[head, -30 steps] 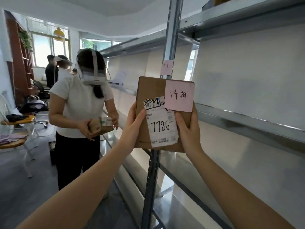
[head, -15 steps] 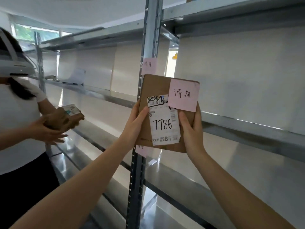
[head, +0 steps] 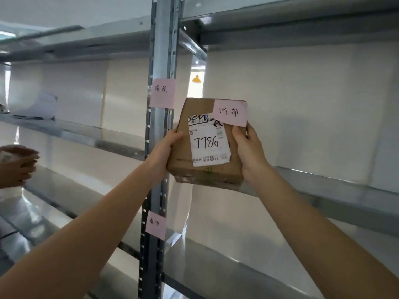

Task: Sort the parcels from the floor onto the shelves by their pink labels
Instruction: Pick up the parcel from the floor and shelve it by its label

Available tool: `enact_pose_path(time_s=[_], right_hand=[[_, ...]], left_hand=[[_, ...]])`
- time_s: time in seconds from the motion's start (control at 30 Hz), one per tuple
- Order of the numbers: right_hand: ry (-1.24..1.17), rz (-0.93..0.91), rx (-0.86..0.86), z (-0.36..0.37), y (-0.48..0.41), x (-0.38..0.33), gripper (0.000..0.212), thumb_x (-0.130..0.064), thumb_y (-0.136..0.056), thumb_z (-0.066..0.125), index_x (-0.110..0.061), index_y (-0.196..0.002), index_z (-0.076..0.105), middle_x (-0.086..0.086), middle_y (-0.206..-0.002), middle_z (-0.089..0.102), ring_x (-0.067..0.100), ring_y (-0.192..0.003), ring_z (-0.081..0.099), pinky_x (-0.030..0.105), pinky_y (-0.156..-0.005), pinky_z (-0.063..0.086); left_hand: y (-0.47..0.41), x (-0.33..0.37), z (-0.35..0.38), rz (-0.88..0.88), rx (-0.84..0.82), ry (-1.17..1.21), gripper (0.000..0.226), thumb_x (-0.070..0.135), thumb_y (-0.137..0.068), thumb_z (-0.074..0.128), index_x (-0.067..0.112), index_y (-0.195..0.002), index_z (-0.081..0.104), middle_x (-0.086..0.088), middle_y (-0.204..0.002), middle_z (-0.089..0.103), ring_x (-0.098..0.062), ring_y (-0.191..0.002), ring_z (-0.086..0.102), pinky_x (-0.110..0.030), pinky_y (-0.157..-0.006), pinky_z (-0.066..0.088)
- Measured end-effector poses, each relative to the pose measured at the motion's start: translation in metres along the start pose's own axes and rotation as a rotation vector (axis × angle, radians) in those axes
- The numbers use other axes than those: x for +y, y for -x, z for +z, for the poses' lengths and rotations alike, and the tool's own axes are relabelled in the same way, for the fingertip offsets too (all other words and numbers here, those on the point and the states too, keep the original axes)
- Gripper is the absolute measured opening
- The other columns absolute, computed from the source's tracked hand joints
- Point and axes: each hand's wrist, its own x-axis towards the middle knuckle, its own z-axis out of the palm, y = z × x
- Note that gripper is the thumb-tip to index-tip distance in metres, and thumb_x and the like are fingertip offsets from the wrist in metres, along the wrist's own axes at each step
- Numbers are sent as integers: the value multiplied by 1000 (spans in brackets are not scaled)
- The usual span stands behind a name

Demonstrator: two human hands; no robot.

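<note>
Left hand (head: 167,148): fingers clamped on parcel (head: 190,147) left edge.
Right hand (head: 250,149): fingers clamped on right edge.
Pink label (head: 230,112): top right corner.

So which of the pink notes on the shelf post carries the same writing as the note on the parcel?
The upper pink note on the post, level with the parcel, matches the parcel's note. The lower pink note carries different characters.

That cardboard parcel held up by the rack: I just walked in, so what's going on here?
A person holds the cardboard parcel in both hands, left hand and right hand, raised beside the shelf post. Its pink label appears to match the pink note on the post. It is not yet on the shelf.
</note>
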Motion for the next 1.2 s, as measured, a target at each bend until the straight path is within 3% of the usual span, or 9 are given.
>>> enact_pose_path(time_s=[0.17,0.3,0.4,0.47,0.63,0.77,0.9,1.07,1.2], right_hand=[[7,253,53,6,-24,-14,27,-25,-97,45,-14,-120,55,3,-97,67,17,-74,61,30,-57,55],[197,419,93,-1,-34,-16,15,-30,-88,56,-15,-89,59,7,-87,60,21,-76,56,31,-69,50],[142,473,89,-7,-34,-3,29,-43,-76,65,-16,-86,64,11,-101,64,28,-96,59,39,-90,49],[21,470,116,-11,-33,3,37,-48,-73,65,-16,-91,65,12,-99,65,28,-92,61,36,-81,53],[329,-85,417,-4,-15,-2,22,-26,-93,44,-14,-108,55,3,-120,56,14,-102,49,25,-86,36],[881,-539,46,44,26,-6,34,-32,-93,46,-23,-125,55,-5,-127,59,9,-112,53,17,-96,39],[1489,-520,24,68,27,7,50,-60,-88,39,-26,-123,51,-4,-128,58,16,-119,50,40,-109,30],[1450,-533,136,50,22,7,56,-69,-76,51,-29,-115,55,-8,-119,62,15,-111,54,38,-101,33],[1304,-463,85,21,17,-3,49,-55,-71,67,-35,-115,60,-13,-113,66,12,-106,58,39,-100,37]], left_hand=[[-29,1,-3,-101,-19,89,35,39,-90,49,19,-118,57,-9,-107,68,-24,-86,65,-36,-73,52],[-47,-3,-5,-187,-74,91,20,41,-88,52,23,-89,59,-6,-74,72,-23,-76,64,-39,-76,51],[-58,-10,-5,-175,-105,85,25,50,-89,45,28,-86,56,-8,-80,66,-24,-76,62,-43,-79,49],[-62,-17,-3,-123,-121,119,29,53,-91,36,33,-87,56,-7,-83,65,-24,-77,62,-43,-80,49],[-72,-22,-4,-67,-113,157,26,47,-90,43,28,-85,60,-5,-82,65,-21,-75,61,-40,-84,47],[-90,-36,-5,252,-135,-232,22,34,-99,32,28,-103,52,-1,-104,56,-15,-92,55,-35,-89,43],[-100,-46,-10,735,-101,-768,28,31,-93,39,7,-104,51,-8,-103,52,-11,-90,44,-33,-88,42],[-86,-30,-20,844,-134,-817,42,40,-93,24,9,-100,52,1,-93,53,-14,-87,49,-33,-92,34],[-86,-29,-37,957,-183,-1044,47,52,-86,30,17,-110,52,-3,-112,57,-14,-100,48,-35,-101,23]])
